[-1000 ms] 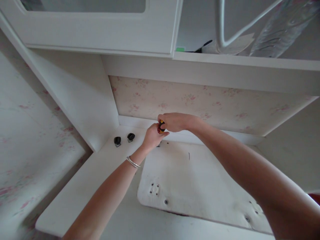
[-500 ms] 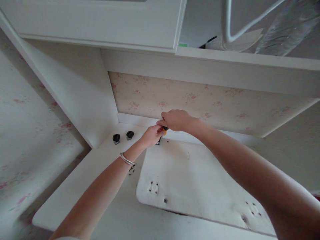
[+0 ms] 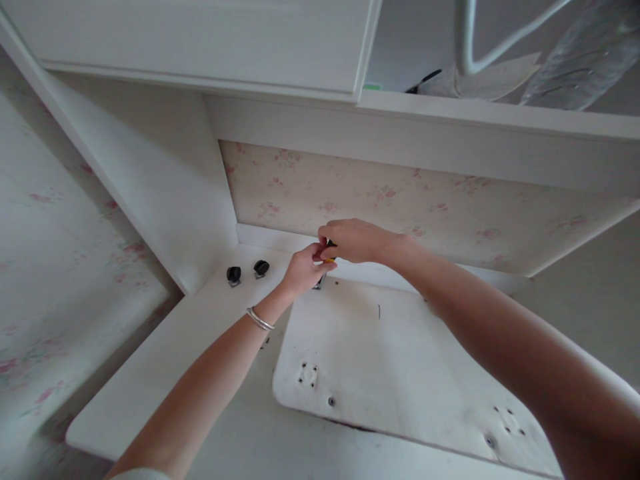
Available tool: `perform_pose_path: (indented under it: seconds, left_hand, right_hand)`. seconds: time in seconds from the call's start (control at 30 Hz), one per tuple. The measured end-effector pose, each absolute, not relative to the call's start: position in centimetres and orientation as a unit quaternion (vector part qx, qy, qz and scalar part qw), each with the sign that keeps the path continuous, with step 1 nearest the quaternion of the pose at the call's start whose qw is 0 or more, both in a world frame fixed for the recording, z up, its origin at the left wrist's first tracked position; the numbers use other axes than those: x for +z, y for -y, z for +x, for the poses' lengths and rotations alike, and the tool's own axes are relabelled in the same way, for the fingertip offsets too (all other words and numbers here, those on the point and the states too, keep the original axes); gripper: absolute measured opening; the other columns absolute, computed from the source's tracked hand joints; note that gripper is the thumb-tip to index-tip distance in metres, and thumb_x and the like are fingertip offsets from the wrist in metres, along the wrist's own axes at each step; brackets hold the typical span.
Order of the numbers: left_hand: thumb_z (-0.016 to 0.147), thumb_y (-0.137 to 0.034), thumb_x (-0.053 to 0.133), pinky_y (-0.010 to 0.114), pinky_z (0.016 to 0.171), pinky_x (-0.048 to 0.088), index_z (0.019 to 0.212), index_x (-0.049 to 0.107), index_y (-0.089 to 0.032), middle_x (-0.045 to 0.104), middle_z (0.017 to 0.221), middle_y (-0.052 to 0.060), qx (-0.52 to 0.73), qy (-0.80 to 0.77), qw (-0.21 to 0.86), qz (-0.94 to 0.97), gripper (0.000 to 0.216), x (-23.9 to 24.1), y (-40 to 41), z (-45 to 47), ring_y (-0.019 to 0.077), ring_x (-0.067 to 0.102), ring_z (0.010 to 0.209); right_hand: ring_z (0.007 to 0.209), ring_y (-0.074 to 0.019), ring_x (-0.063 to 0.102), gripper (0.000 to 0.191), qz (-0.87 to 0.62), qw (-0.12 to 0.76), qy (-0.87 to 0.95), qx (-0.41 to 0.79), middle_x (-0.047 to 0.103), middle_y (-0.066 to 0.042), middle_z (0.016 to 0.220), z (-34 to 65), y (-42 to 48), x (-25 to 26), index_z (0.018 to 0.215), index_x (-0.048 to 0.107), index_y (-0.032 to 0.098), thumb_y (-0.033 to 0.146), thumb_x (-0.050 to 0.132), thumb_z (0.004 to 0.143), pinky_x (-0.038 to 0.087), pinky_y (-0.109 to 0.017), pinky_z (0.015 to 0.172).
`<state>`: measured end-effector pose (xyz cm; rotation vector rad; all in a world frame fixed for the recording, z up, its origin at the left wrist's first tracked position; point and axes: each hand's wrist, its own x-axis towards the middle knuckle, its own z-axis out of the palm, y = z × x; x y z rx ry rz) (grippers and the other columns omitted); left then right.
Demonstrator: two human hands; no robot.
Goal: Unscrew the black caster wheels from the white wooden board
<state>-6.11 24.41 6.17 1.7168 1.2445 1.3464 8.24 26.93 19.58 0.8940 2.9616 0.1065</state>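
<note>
My right hand (image 3: 356, 240) is closed around the top of a screwdriver (image 3: 331, 259) with a black and yellow handle, held upright. My left hand (image 3: 302, 269) pinches the same handle just below, fingers and thumb around it. Under my hands, a metal bracket (image 3: 319, 283), partly hidden, sits at the far left corner of a white board (image 3: 390, 360) lying flat. The screwdriver's tip is hidden. To the left stand two black casters (image 3: 233, 274) with metal plates, apart from the board. Small dark screws (image 3: 265, 343) lie beside my left forearm, partly covered by it.
The board rests on a white desktop (image 3: 165, 373). Its near corners show screw-hole groups (image 3: 308, 375). A white side panel (image 3: 145, 173) rises at left. Overhead hangs a cabinet door (image 3: 200, 47), and an open shelf (image 3: 500, 113) holds plastic-wrapped things. Floral wallpaper (image 3: 380, 193) covers the back.
My left fingers have shifted on the screwdriver handle, with the thumb now stretched lower along it. My right hand has turned slightly and stays at the top. The view has shifted a little.
</note>
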Motion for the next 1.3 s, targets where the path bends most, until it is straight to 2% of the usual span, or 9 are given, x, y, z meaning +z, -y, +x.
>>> perform_pose_path:
  seconds: [0.2,0.43,0.73,0.8,0.87,0.93,1.0,1.1,1.3]
  left_hand:
    - [0.073,-0.035,0.073,0.028,0.072,0.048,0.087,0.058,-0.017,0.067,0.083,0.002,0.517,-0.489,0.276,0.646,0.027,5.9,-24.5,-5.7,0.0176,0.063,0.077]
    - [0.086,-0.035,0.058,0.028,0.071,0.046,0.086,0.062,-0.017,0.063,0.083,0.002,0.429,-0.425,0.313,0.733,0.019,6.1,-24.8,-7.0,0.0162,0.058,0.076]
    - [0.075,-0.034,0.068,0.029,0.074,0.051,0.091,0.062,-0.015,0.07,0.087,0.004,0.478,-0.428,0.35,0.683,0.025,5.6,-24.9,-7.5,0.0191,0.066,0.082]
    - [0.073,-0.033,0.07,0.029,0.075,0.052,0.092,0.063,-0.016,0.071,0.088,0.005,0.488,-0.433,0.345,0.675,0.027,5.6,-24.7,-7.4,0.0193,0.067,0.083]
    - [0.072,-0.031,0.071,0.029,0.076,0.051,0.092,0.065,-0.016,0.072,0.09,0.004,0.493,-0.439,0.336,0.672,0.025,5.7,-24.6,-7.4,0.019,0.067,0.083]
    - [0.072,-0.029,0.072,0.029,0.078,0.051,0.089,0.066,-0.016,0.072,0.091,0.004,0.495,-0.444,0.326,0.672,0.022,5.5,-24.6,-7.2,0.0187,0.067,0.084]
    - [0.072,-0.028,0.073,0.028,0.078,0.05,0.088,0.067,-0.017,0.072,0.09,0.004,0.497,-0.448,0.322,0.67,0.02,5.2,-24.7,-6.8,0.018,0.067,0.084]
    - [0.073,-0.028,0.073,0.027,0.076,0.05,0.096,0.066,-0.018,0.072,0.09,0.002,0.504,-0.445,0.326,0.665,0.027,4.7,-24.9,-6.3,0.0167,0.066,0.083]
    - [0.076,-0.036,0.07,0.026,0.069,0.048,0.093,0.062,-0.018,0.065,0.082,0.001,0.487,-0.473,0.292,0.674,0.026,4.9,-24.7,-6.4,0.0151,0.061,0.073]
  right_hand:
    - [0.088,-0.0207,0.059,0.021,0.264,0.014,-0.964,0.028,0.067,-0.008,0.103,8.1,-26.7,20.0,0.1,0.062,0.019,0.024,0.062,0.08,0.035,-0.029,0.066]
    - [0.091,-0.0217,0.059,0.029,0.255,0.009,-0.967,0.027,0.067,-0.008,0.106,8.5,-27.2,19.7,0.106,0.062,0.02,0.021,0.064,0.077,0.036,-0.029,0.068]
    - [0.085,-0.0178,0.059,0.022,0.187,0.021,-0.982,0.019,0.067,-0.006,0.097,7.9,-26.9,20.1,0.088,0.065,0.019,0.006,0.058,0.072,0.039,-0.028,0.071]
    - [0.088,-0.0187,0.06,0.021,0.198,0.021,-0.98,0.017,0.067,-0.007,0.1,7.7,-26.8,20.0,0.092,0.065,0.019,0.01,0.059,0.075,0.041,-0.028,0.073]
    - [0.091,-0.0227,0.062,0.026,0.259,0.019,-0.965,0.027,0.066,-0.012,0.109,7.5,-26.5,20.0,0.106,0.065,0.018,0.027,0.06,0.083,0.043,-0.031,0.072]
    - [0.091,-0.0294,0.064,0.048,0.365,0.023,-0.929,0.057,0.065,-0.018,0.114,7.2,-26.2,20.1,0.119,0.062,0.015,0.052,0.049,0.09,0.045,-0.036,0.071]
    - [0.092,-0.0345,0.065,0.063,0.452,0.05,-0.886,0.091,0.067,-0.023,0.108,7.0,-25.8,20.3,0.116,0.065,0.013,0.064,0.036,0.092,0.046,-0.04,0.07]
    - [0.095,-0.0355,0.066,0.06,0.469,0.089,-0.87,0.121,0.069,-0.024,0.1,6.8,-25.5,20.7,0.102,0.071,0.013,0.061,0.036,0.093,0.046,-0.04,0.072]
    - [0.085,-0.0292,0.067,0.045,0.379,0.063,-0.917,0.104,0.072,-0.016,0.093,7.0,-25.7,20.8,0.103,0.069,0.017,0.053,0.044,0.092,0.042,-0.034,0.064]
